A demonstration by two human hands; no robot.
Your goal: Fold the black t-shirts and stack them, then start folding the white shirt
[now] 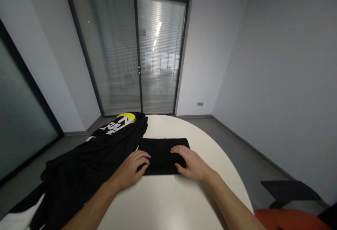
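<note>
A black garment (160, 156), folded into a flat rectangle, lies on the white round table (158, 202). Its kind cannot be made out from the folds. At its left end rests my left hand (134, 167), fingers slightly curved, thumb apart from them. My right hand (192, 162) lies over the right end, with its thumb and fingers spread on the cloth. Neither hand visibly grips the fabric. Beside my left hand is a heap of black clothing (97, 163) with white lettering and a yellow print, reaching over the table's left side.
An orange and black chair (286, 219) stands close to the table at the lower right. Beyond the far edge is a glass partition with blinds (113, 54). A plain grey wall (284, 82) runs along the right.
</note>
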